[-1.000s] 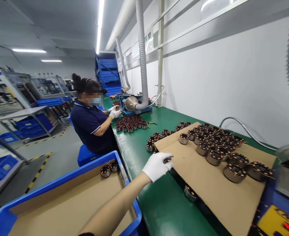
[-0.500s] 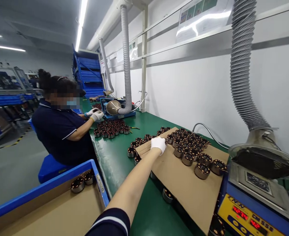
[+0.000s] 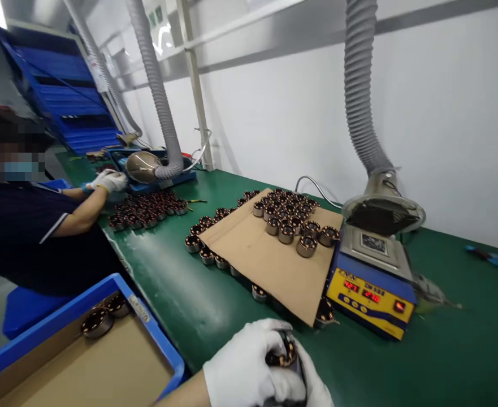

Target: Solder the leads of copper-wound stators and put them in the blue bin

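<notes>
White-gloved hands [image 3: 269,367] both clasped around a half-hidden copper-wound stator [image 3: 281,355], frame-cropped.

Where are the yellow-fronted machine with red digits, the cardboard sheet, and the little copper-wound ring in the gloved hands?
machine [image 3: 369,294], head view, on its yellow front panel.
cardboard sheet [image 3: 269,265], head view, on its bare middle.
copper-wound ring [image 3: 283,355], head view, on its exposed top edge.

Yellow and blue solder pot [image 3: 369,277] at right on green table [image 3: 198,294], cardboard sheet [image 3: 269,263] with wound coils [image 3: 293,220] beside it. Blue bin [image 3: 104,339] near left. Co-worker's gloved hands [image 3: 109,181] far left.
</notes>
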`<state>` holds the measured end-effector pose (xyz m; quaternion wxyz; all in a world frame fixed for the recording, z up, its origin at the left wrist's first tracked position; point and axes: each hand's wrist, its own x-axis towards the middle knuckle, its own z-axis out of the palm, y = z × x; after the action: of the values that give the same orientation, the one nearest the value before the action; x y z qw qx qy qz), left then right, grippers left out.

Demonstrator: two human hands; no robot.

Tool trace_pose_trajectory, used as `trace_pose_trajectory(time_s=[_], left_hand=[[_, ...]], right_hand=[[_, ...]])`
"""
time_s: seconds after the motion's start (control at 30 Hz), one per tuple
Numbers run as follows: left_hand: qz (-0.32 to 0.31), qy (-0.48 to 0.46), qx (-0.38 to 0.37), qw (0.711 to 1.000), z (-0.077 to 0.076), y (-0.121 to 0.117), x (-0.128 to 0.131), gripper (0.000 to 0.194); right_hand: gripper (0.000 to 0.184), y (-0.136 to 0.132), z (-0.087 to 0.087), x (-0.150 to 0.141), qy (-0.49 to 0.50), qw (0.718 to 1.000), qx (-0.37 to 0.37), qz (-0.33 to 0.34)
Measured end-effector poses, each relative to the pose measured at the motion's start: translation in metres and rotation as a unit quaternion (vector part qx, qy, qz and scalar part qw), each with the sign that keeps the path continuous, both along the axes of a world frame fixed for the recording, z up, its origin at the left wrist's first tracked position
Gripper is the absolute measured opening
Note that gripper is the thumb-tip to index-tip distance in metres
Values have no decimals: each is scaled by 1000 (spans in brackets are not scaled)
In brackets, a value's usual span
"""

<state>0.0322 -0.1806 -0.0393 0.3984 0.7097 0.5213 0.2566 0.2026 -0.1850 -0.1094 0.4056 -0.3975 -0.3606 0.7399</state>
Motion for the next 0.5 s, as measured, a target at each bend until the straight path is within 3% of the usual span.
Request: trace_pose_trajectory(time_s=[0.1, 0.23, 0.3, 0.4, 0.5], left_hand=[[55, -21, -19, 998, -22, -19, 17, 36], [2, 9, 68, 998, -39, -37, 33, 78], [11, 50, 110, 993, -43, -43, 42, 93], [39, 98, 174, 979, -45, -46, 51, 88], [20, 100, 189, 977, -44, -43, 51, 89]], right_hand=[[66, -17, 13, 7, 12, 999, -34, -5], [42, -29, 21, 16, 156, 976, -148, -5], [37, -31, 18, 19, 232, 954, -189, -11], [34, -32, 11, 18, 261, 946, -193, -21], [34, -31, 8, 14, 285, 936, -206, -19]])
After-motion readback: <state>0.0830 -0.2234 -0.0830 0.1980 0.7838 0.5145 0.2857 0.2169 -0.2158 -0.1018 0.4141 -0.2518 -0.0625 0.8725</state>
